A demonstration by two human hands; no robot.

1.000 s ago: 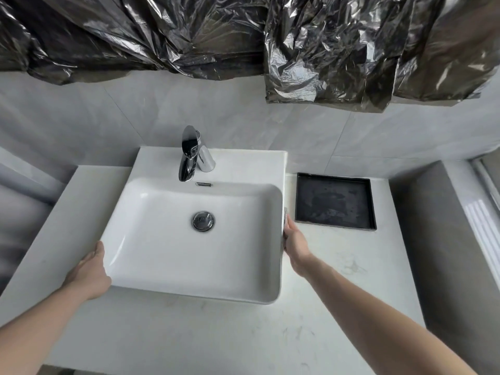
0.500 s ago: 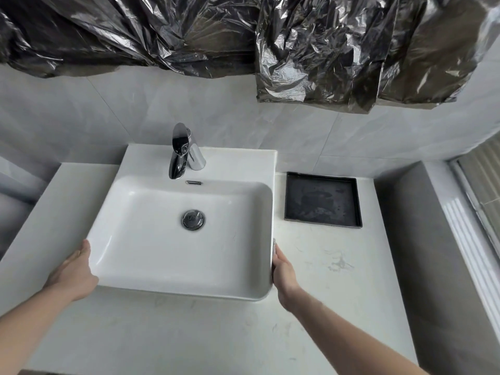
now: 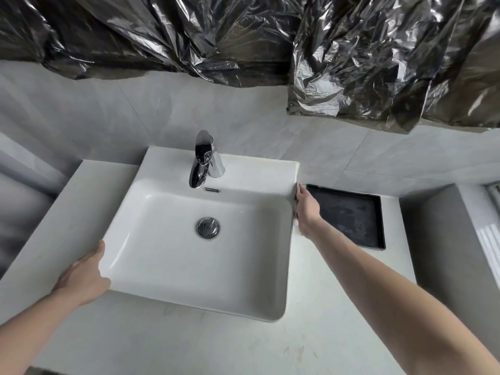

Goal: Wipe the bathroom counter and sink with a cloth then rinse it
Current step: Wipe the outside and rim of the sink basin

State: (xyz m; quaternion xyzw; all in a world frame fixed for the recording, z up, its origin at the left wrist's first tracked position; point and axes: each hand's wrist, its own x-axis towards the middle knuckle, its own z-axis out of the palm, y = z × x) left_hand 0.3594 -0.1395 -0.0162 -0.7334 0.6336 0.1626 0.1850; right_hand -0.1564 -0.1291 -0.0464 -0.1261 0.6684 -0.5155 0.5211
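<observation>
A white rectangular sink [image 3: 162,255] sits in the middle of the frame on a pale surface [image 3: 151,345], with its back edge against the grey tiled wall [image 3: 140,115]. A chrome faucet [image 3: 202,161] stands at the centre of the sink's back ledge, its spout leaning over the basin, and a round metal drain [image 3: 207,227] lies in the basin floor below it.

The left hand [image 3: 82,277] is at the lower left of the frame, fingers curled against the sink's left outer wall near the front corner, thumb along the rim. The right hand [image 3: 307,209] is at centre right, pressed flat against the sink's right outer wall near the back corner; a small pale scrap shows at its fingertips, which may be the cloth, but it is too small to tell. The two hands are well apart, one on each side of the sink.

A black square tray [image 3: 351,215] lies on the surface just right of the right hand. Crumpled dark plastic sheeting [image 3: 351,55] hangs across the top of the frame.
</observation>
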